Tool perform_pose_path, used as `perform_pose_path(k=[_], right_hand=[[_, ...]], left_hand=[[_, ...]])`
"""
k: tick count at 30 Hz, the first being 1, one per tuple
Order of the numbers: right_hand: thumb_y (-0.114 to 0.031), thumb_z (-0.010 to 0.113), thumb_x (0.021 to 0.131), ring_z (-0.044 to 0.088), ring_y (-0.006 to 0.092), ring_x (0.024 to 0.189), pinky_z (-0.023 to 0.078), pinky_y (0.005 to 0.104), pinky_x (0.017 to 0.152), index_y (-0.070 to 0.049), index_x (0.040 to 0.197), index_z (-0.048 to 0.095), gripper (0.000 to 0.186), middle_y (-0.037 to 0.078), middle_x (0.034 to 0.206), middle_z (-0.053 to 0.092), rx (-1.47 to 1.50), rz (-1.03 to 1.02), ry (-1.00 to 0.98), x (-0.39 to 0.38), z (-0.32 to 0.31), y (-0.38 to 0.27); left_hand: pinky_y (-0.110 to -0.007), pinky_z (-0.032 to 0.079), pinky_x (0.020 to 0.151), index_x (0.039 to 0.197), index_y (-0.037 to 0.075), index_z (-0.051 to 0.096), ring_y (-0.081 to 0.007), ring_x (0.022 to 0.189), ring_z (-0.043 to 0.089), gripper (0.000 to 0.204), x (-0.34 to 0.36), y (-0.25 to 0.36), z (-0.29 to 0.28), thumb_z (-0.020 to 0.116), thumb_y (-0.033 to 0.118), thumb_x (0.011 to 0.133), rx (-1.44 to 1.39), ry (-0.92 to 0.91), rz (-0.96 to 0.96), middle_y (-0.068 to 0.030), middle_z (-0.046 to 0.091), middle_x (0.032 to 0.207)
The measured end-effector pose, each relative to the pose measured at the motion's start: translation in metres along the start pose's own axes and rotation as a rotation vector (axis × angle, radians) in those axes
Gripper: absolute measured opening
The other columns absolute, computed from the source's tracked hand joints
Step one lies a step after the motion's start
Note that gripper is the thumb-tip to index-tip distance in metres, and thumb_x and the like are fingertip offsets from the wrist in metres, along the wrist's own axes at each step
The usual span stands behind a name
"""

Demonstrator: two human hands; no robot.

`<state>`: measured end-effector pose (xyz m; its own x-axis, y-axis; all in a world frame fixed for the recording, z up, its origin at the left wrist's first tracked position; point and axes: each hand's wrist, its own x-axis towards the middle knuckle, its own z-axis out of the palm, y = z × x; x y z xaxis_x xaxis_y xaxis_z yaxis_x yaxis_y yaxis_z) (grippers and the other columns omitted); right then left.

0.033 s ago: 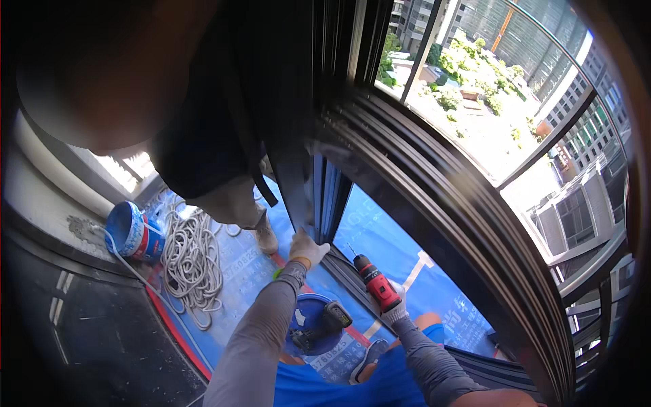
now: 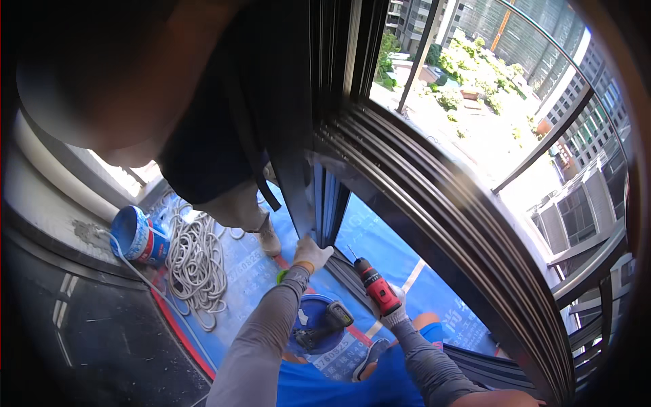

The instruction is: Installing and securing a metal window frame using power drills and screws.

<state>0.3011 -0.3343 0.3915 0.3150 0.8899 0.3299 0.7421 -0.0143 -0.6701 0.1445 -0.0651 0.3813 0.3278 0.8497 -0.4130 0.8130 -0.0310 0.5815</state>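
Note:
My left hand (image 2: 312,254), in a pale glove, grips the lower part of a dark vertical metal frame (image 2: 304,207) at the centre; its fingertips are partly hidden. My right hand (image 2: 395,300), also gloved, is closed on a red-and-black cordless drill (image 2: 378,288) with a thin bit pointing up and left, beside the bottom track (image 2: 346,275). Below my hands, a blue bucket (image 2: 304,306) holds a dark power tool (image 2: 325,325).
A co-worker (image 2: 230,203) stands close at upper left, partly blurred. Coiled pale rope (image 2: 193,264) and a blue-and-red pail (image 2: 142,237) lie left, on blue floor sheeting (image 2: 241,285). Curved dark tracks (image 2: 447,190) fill the right, with a railing (image 2: 542,146) and buildings outside.
The whole view has shifted very slightly right and down. My hands hold their places on the frame and the drill.

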Motion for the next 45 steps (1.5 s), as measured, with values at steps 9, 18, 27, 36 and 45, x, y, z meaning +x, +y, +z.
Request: perform_pose_path(k=[9,18,27,36,45], right_hand=[[-0.017,0.087,0.082,0.075,0.0321,0.082,0.059,0.0406,0.072,-0.010,0.103,0.074,0.026,0.009,0.093,0.075,0.364,0.058,0.016,-0.012,-0.097,-0.228],[-0.033,0.091,0.074,0.069,0.0309,0.072,0.056,0.0408,0.066,-0.012,0.091,0.070,0.035,0.008,0.082,0.066,0.257,-0.027,0.106,0.093,-0.285,-0.396],[-0.015,0.085,0.082,0.073,0.0329,0.082,0.057,0.0434,0.070,-0.011,0.108,0.077,0.027,0.009,0.095,0.074,0.471,0.072,0.128,0.183,-0.360,-0.452],[-0.025,0.086,0.075,0.072,0.0319,0.086,0.057,0.0435,0.074,-0.008,0.111,0.072,0.042,0.010,0.099,0.070,0.334,-0.338,0.085,0.272,-0.394,-0.437],[-0.024,0.089,0.076,0.076,0.0309,0.087,0.062,0.0399,0.080,-0.007,0.114,0.076,0.043,0.010,0.103,0.076,0.452,-0.428,0.035,0.366,-0.445,-0.483]], left_hand=[[-0.045,0.052,0.112,0.149,-0.005,0.057,-0.0432,0.131,0.066,0.070,-0.213,-0.026,-0.111,0.075,0.038,0.097,-0.166,-0.157,0.284,-0.0311,0.065,0.144],[-0.031,0.054,0.105,0.142,-0.009,0.059,-0.0174,0.120,0.070,0.041,-0.380,0.111,-0.354,0.066,0.003,0.104,-0.510,-0.114,0.306,-0.0143,0.071,0.132],[-0.040,0.046,0.122,0.165,0.000,0.030,-0.0271,0.142,0.055,0.066,-0.365,0.332,-0.558,0.059,0.004,0.106,-0.551,0.377,0.925,-0.0181,0.050,0.153],[-0.043,0.062,0.104,0.157,0.020,0.050,-0.0421,0.148,0.052,0.047,-0.302,0.448,-0.683,0.059,0.012,0.112,-0.186,0.881,1.268,-0.0263,0.032,0.168],[-0.038,0.052,0.118,0.154,0.009,0.052,-0.0297,0.141,0.057,0.044,-0.302,0.511,-0.715,0.059,0.008,0.111,-0.680,0.641,1.079,-0.0224,0.041,0.159]])
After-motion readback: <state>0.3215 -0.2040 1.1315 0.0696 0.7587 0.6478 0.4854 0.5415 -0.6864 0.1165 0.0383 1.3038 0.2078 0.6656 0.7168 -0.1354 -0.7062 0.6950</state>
